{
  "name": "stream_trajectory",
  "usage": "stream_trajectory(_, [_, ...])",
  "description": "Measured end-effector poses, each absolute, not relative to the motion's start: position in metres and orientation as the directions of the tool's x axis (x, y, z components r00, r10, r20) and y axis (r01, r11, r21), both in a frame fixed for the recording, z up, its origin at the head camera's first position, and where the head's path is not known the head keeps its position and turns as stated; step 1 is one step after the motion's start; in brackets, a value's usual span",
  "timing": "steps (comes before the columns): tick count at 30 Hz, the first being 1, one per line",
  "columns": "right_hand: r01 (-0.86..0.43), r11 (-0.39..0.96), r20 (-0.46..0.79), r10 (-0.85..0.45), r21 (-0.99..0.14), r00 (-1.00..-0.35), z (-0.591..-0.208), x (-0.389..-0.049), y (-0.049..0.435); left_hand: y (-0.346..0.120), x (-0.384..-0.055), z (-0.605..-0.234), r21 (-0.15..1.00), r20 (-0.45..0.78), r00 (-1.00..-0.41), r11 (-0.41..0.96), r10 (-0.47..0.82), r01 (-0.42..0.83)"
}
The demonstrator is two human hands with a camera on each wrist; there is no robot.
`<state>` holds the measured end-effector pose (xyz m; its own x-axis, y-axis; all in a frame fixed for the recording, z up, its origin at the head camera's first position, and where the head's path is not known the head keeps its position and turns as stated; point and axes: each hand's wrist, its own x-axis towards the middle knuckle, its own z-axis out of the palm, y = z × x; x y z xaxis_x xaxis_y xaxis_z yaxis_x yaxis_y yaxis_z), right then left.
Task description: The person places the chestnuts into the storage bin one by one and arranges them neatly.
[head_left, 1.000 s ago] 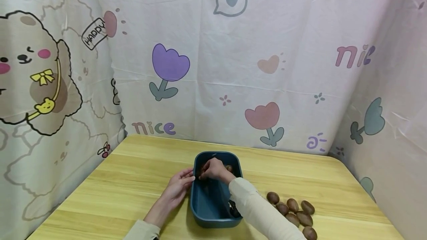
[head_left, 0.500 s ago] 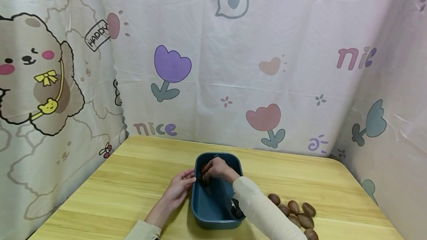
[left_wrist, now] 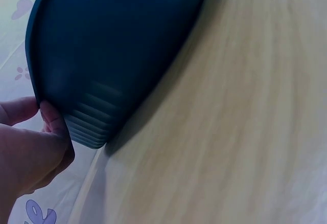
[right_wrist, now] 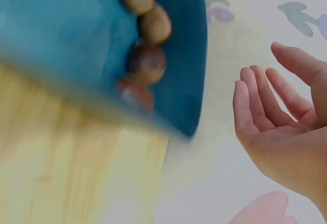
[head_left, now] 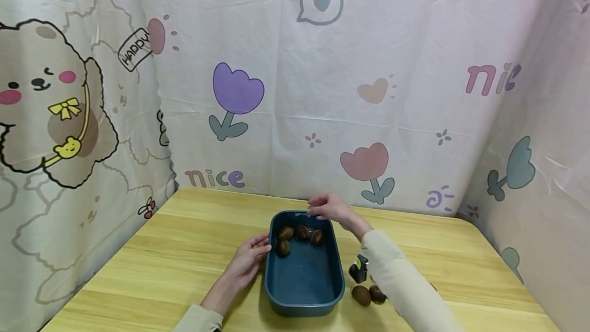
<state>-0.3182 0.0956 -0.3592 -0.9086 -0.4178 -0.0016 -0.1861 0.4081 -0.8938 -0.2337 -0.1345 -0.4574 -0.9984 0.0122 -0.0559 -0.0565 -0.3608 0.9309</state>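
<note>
A deep blue rectangular box (head_left: 301, 283) with rounded corners stands on the table. Several brown, glossy ovals (head_left: 301, 233), fruits or nuts of a kind I cannot tell, lie along its far end and far left corner. Four fingers and thumb of the left hand (head_left: 246, 260) touch the box's left wall from outside; the left wrist view has this hand (left_wrist: 36, 152) at the box's edge. Over the far right rim hovers the right hand (head_left: 329, 207). In the right wrist view the right hand (right_wrist: 276, 114) holds nothing, its fingers gently bent and apart.
More brown ovals (head_left: 361, 295) lie on the wooden table (head_left: 216, 219) right of the box, partly hidden by the right sleeve (head_left: 405, 281). A black wrist device (head_left: 358, 269) shows below the right forearm. A printed curtain (head_left: 304, 65) hangs behind the table.
The right hand has risen out of the box and moved right to above the far right rim, uncovering the brown ovals inside. The left hand keeps its place at the left wall.
</note>
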Motion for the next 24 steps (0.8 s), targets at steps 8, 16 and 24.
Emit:
stream_trajectory(8, [-0.240, 0.443, 0.015, -0.454, -0.864, -0.891, -0.378, -0.308, 0.161, -0.135, -0.234, -0.458, 0.931, -0.054, -0.998, -0.361, 0.028, -0.060])
stream_trajectory(16, [-0.215, 0.501, -0.090, -0.517, -0.838, -0.851, -0.397, -0.300, 0.225, -0.136, -0.235, -0.458, 0.932, -0.052, -0.998, -0.358, 0.032, -0.060])
stream_trajectory(24, [-0.234, 0.505, -0.103, -0.554, -0.831, -0.826, -0.405, -0.290, 0.270, -0.136, -0.235, -0.460, 0.930, -0.042, -0.998, -0.363, 0.036, -0.053])
